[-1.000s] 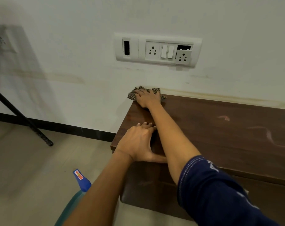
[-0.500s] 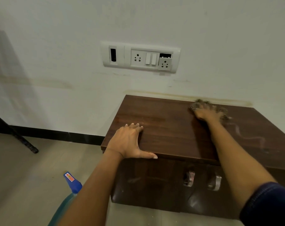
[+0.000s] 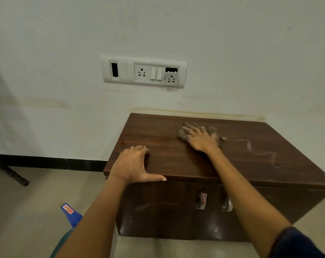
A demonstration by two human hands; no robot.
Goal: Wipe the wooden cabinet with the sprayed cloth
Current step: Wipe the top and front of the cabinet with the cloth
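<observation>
A low dark wooden cabinet [image 3: 158, 131] stands against the white wall, with two metal handles on its front doors. My right hand [image 3: 201, 139] lies flat with fingers spread on a checked brown cloth [image 3: 183, 134], pressing it onto the middle of the cabinet top. My left hand [image 3: 134, 164] rests palm down on the cabinet's front left corner, thumb along the front edge, holding nothing. A pale wavy streak [image 3: 258, 151] marks the top to the right of the cloth.
A spray bottle with a blue head [image 3: 71, 215] stands on the tiled floor at the lower left, partly behind my left forearm. A white socket and switch panel [image 3: 144, 71] sits on the wall above the cabinet. A black tripod foot [image 3: 16, 178] rests on the floor at far left.
My right hand swept the cloth from the back left corner to the right along the back, then back leftward toward the middle. My left hand stayed on the front left corner.
</observation>
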